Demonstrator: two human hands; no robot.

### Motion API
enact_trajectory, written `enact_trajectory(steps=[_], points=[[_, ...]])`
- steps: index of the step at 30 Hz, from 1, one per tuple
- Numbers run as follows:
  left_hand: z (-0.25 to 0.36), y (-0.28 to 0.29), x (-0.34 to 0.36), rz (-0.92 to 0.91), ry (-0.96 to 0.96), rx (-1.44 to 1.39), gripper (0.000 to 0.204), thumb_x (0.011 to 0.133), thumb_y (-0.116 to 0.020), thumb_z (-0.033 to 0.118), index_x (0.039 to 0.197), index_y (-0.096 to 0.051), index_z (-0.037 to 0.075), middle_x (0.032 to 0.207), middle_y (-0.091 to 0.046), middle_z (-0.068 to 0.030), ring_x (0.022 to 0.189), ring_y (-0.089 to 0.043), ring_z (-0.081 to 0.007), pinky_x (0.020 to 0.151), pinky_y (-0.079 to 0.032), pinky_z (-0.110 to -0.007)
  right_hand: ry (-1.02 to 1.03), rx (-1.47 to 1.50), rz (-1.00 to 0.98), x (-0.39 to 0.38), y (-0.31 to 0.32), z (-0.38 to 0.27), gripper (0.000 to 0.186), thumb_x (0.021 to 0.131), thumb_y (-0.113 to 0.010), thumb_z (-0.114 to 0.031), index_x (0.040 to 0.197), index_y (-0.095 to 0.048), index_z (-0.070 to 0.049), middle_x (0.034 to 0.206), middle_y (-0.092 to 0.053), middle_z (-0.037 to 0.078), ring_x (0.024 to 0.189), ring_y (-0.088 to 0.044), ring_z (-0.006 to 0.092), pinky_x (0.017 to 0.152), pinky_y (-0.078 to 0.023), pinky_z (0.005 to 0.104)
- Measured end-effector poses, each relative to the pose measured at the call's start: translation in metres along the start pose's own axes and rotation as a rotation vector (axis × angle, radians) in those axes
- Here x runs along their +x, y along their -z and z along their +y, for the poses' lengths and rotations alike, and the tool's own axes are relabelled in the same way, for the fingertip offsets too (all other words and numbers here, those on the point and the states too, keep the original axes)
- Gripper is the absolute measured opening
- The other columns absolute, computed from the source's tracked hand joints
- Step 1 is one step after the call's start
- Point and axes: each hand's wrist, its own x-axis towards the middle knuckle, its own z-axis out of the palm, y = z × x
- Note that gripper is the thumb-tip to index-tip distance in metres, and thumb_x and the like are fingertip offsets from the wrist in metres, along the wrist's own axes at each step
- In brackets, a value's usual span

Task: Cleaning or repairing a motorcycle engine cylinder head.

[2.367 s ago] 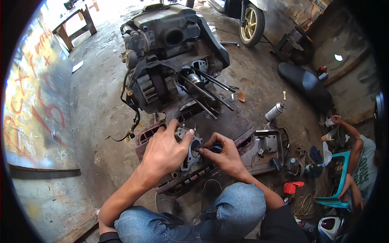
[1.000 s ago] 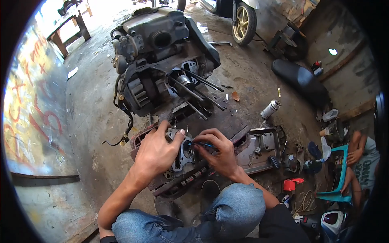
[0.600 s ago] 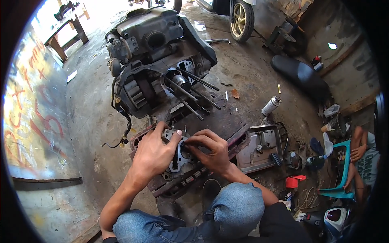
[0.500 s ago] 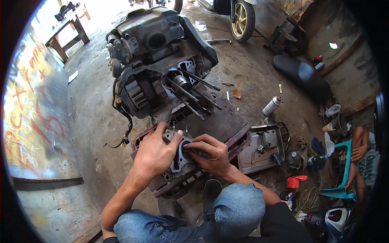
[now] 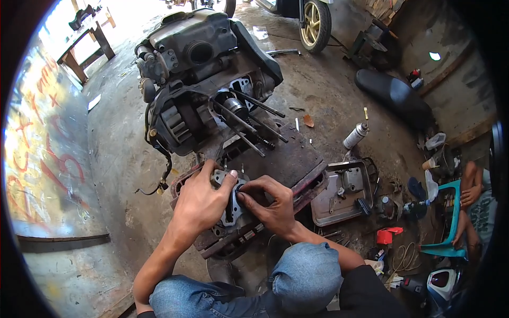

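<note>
A grey metal engine cylinder block (image 5: 239,215) rests at the near end of a dark, worn stand, its flat face and round bore partly covered by fingers. My left hand (image 5: 199,199) is closed around its left side, thumb laid over the top. From the right, my right hand (image 5: 274,204) reaches to the bore with curled fingers, thumb and index tips close together at the rim. Whether they pinch anything small is hidden. Beyond both hands lies a motor-scooter engine (image 5: 199,66), its piston (image 5: 234,107) exposed among several long studs (image 5: 268,104).
The stand's reddish edge (image 5: 313,183) runs to the right. Beside it are a metal tray of parts (image 5: 331,204), a spray can (image 5: 356,136) and a red box (image 5: 386,236). A black seat (image 5: 395,98) lies further off. Another person's hand (image 5: 469,196) rests near a teal chair (image 5: 450,217).
My right hand has drawn back slightly to the left and opened out at the thumb, its fingertips shifting from inside the bore toward the rim. My left hand keeps its hold.
</note>
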Motion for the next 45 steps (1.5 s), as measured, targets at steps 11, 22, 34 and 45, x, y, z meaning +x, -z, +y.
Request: enact_trajectory(steps=[11,22,34,45], points=[[0.001,0.003,-0.002,-0.014,-0.014,-0.001,0.049,0.107,-0.066,0.044,0.124,-0.067,-0.002,0.099,-0.076,-0.0313,0.097,-0.076,-0.0452,0.089,-0.055,-0.049,0.135,-0.075,0.067,-0.006,-0.004,0.006,0.032,0.089,-0.087,0.003,0.119,-0.085,-0.005,0.103,-0.077,0.011,0.088,-0.076,0.0188,0.075,-0.062,0.0328],[0.006,0.005,-0.003,-0.05,0.021,-0.022,0.05,0.107,-0.065,0.044,0.124,-0.066,-0.003,0.11,-0.074,-0.0352,0.107,-0.072,-0.0529,0.095,-0.054,-0.054,0.197,-0.138,0.081,-0.015,-0.004,0.013,0.039,0.086,-0.087,0.005,0.124,-0.084,-0.005,0.102,-0.075,0.012,0.088,-0.075,0.0211,0.074,-0.062,0.0337],[0.007,0.006,-0.003,-0.048,0.025,-0.013,0.051,0.108,-0.064,0.046,0.125,-0.066,-0.003,0.112,-0.073,-0.037,0.11,-0.071,-0.0546,0.096,-0.054,-0.055,0.287,-0.16,0.01,-0.017,0.0,0.011,0.05,0.08,-0.084,0.01,0.127,-0.084,-0.008,0.103,-0.073,0.011,0.09,-0.072,0.0236,0.078,-0.06,0.036],[0.004,0.004,-0.003,-0.04,0.004,0.007,0.049,0.108,-0.064,0.045,0.123,-0.066,-0.002,0.113,-0.074,-0.0345,0.111,-0.069,-0.0541,0.097,-0.053,-0.055,0.315,-0.212,0.085,-0.017,-0.005,0.015,0.048,0.081,-0.084,0.009,0.126,-0.084,-0.006,0.104,-0.073,0.01,0.089,-0.071,0.0237,0.077,-0.06,0.0361]])
